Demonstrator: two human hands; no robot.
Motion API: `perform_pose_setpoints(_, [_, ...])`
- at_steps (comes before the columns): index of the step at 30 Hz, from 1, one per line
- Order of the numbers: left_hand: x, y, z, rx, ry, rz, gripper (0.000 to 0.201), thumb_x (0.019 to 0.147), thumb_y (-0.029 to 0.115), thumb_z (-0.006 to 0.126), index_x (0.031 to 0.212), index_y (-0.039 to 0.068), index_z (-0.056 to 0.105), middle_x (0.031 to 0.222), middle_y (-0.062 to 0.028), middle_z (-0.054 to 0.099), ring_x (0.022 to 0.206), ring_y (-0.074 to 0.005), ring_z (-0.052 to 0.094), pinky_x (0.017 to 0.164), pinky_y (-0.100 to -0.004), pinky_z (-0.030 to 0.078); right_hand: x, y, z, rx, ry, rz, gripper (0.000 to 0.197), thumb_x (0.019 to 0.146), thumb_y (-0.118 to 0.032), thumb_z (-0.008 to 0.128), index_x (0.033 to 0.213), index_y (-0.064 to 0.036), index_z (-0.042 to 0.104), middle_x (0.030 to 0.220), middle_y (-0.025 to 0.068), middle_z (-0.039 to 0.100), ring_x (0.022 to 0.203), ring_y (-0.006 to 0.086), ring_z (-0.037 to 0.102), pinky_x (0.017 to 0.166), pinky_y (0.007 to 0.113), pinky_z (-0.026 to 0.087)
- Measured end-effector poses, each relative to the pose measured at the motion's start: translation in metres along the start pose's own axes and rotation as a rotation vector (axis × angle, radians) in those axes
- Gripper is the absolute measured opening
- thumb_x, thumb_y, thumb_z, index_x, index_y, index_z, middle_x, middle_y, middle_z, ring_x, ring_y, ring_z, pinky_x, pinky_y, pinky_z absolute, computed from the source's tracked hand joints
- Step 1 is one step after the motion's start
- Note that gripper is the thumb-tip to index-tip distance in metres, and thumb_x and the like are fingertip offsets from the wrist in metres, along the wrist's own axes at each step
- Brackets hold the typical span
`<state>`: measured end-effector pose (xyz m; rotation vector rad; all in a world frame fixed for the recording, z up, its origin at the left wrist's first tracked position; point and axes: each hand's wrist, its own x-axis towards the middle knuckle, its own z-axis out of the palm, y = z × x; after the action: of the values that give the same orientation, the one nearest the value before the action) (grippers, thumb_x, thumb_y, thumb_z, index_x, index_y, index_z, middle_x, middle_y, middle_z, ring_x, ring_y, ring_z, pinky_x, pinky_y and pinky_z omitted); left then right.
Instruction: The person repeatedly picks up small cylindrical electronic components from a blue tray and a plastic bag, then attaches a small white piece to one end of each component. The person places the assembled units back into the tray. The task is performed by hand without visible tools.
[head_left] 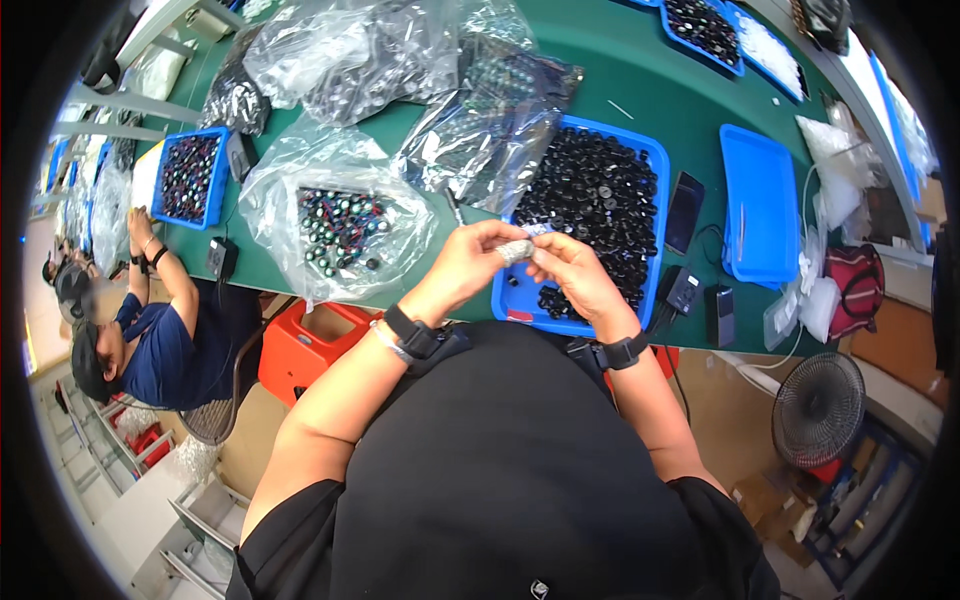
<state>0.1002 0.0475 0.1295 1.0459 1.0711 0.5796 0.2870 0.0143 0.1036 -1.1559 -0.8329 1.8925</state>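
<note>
My left hand [466, 264] and my right hand [580, 278] meet with fingertips pinched together, above the near left corner of a blue tray [662, 190]. A pale, greyish wrapping [515, 251] shows around a finger between them. Whatever the fingertips hold is too small and covered to make out. Many small black round parts [612, 192] fill most of the tray. Left of my hands lies an open clear plastic bag [268, 215], holding small round metallic parts with red and dark wires [340, 232].
Several filled plastic bags [350, 60] lie at the back of the green table [625, 80]. On the right are a phone [685, 212], a black adapter [679, 292], empty blue trays [760, 200] and a fan [818, 408]. A co-worker [170, 330] sits at left by another tray [217, 190].
</note>
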Motion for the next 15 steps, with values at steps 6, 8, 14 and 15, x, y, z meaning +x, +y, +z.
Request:
perform_pose_setpoints(6, [-0.001,-0.001,-0.006,-0.128,0.085,-0.013,0.037,0.080,0.004,0.068,0.115,-0.001,0.055,0.099,-0.0070,0.060,0.092,-0.0121,0.058,0.083,-0.0252,0.047,0.005,-0.011,0.000,-0.154,-0.001,-0.043,0.023,0.091,-0.016,0.057,0.106,0.0001,0.060,0.090,0.0045,0.062,0.078,0.0108,0.058,0.069,0.024,0.047])
perform_pose_setpoints(8, [-0.002,-0.003,-0.010,-0.084,0.054,-0.047,0.037,0.079,0.003,0.068,0.114,0.000,0.056,0.099,-0.0069,0.060,0.092,-0.0123,0.057,0.084,-0.0256,0.047,0.004,-0.017,0.001,-0.119,0.044,-0.068,0.021,0.091,-0.015,0.057,0.106,-0.0006,0.062,0.090,0.0051,0.062,0.079,0.0108,0.058,0.071,0.024,0.047])
perform_pose_setpoints(14, [-0.006,0.010,-0.001,0.011,0.020,-0.005,0.034,0.080,0.006,0.069,0.112,0.000,0.058,0.093,-0.0035,0.062,0.086,-0.0090,0.058,0.080,-0.0240,0.048,-0.001,-0.029,0.001,-0.131,0.029,-0.100,0.021,0.089,-0.013,0.059,0.107,-0.0006,0.062,0.086,0.0043,0.063,0.076,0.0106,0.058,0.070,0.024,0.048])
perform_pose_setpoints(15, [-0.006,0.010,0.000,0.019,0.020,-0.005,0.034,0.081,0.006,0.068,0.112,0.000,0.058,0.093,-0.0034,0.062,0.085,-0.0088,0.058,0.079,-0.0236,0.048,0.000,-0.029,0.001,-0.129,0.031,-0.105,0.020,0.089,-0.012,0.059,0.106,-0.0008,0.062,0.086,0.0041,0.063,0.076,0.0104,0.058,0.070,0.024,0.047])
